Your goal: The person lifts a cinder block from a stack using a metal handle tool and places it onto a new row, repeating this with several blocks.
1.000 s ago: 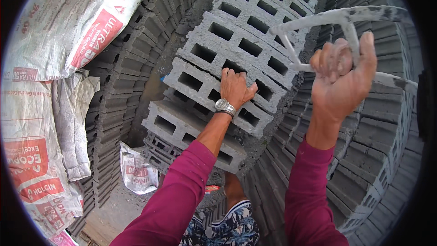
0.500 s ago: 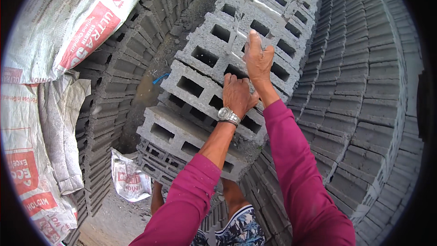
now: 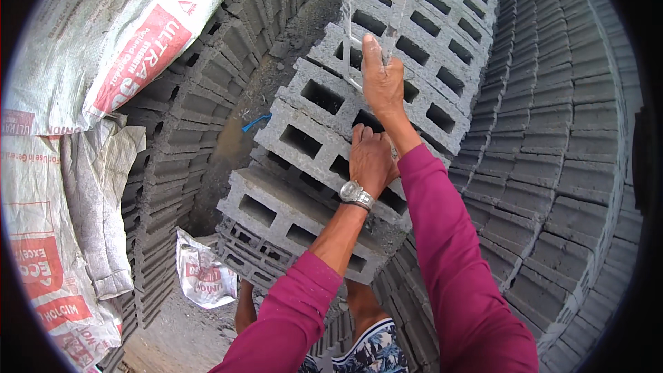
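Grey hollow concrete blocks stand in a tight row with their openings facing up. My left hand (image 3: 373,160), wearing a metal watch (image 3: 355,194), curls its fingers over the upper edge of a near hollow block (image 3: 323,154), beside an opening. Just beyond it, my right hand (image 3: 384,86) is closed round a thin, whitish, worn metal frame (image 3: 396,15), thumb pointing away from me. The frame stretches over the row toward the far side; its lower part is partly hidden by the hand. Nearer to me, another hollow block (image 3: 280,217) lies apart from the row.
Stacked blocks (image 3: 552,166) form a curved wall on the right, and more stacks (image 3: 197,97) line the left. Printed cement sacks (image 3: 103,200) cover the left stack. A small crumpled sack (image 3: 204,273) lies by my legs. A blue strip (image 3: 256,122) lies in the muddy gap.
The view has shifted, showing more of the row's far end. My right hand and the metal frame have moved slightly left across the blocks. My left hand stays at the same block.
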{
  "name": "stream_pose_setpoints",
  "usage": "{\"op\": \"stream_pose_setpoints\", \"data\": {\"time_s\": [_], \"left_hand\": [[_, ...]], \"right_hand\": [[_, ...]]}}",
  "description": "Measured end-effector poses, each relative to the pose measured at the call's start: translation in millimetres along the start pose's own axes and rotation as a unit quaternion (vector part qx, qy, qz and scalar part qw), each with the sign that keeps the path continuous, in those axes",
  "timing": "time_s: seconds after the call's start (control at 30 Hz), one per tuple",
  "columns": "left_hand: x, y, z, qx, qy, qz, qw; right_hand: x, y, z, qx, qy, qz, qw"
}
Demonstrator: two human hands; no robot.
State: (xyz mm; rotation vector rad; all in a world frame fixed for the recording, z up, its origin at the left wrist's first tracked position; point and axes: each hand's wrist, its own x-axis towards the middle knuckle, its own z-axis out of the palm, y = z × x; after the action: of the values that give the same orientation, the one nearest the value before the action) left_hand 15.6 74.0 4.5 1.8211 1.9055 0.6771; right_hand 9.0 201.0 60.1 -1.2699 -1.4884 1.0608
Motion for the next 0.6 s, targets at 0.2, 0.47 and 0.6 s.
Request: {"op": "stream_pose_setpoints", "data": {"time_s": [0.2, 0.47, 0.6], "left_hand": [[-2.4, -3.9, 1.8, 0.038, 0.017, 0.012, 0.999], [12.3, 5.2, -3.9, 0.092, 0.001, 0.023, 0.996], [13.9, 4.5, -6.2, 0.088, -0.03, 0.056, 0.994]], "right_hand": [[-4.4, -21.9, -5.1, -0.018, 0.014, -0.008, 1.0], [-52.6, -85.7, -200.3, 0.166, 0.147, 0.083, 0.972], [-150.9, -44.9, -255.4, 0.169, 0.285, 0.192, 0.924]]}}
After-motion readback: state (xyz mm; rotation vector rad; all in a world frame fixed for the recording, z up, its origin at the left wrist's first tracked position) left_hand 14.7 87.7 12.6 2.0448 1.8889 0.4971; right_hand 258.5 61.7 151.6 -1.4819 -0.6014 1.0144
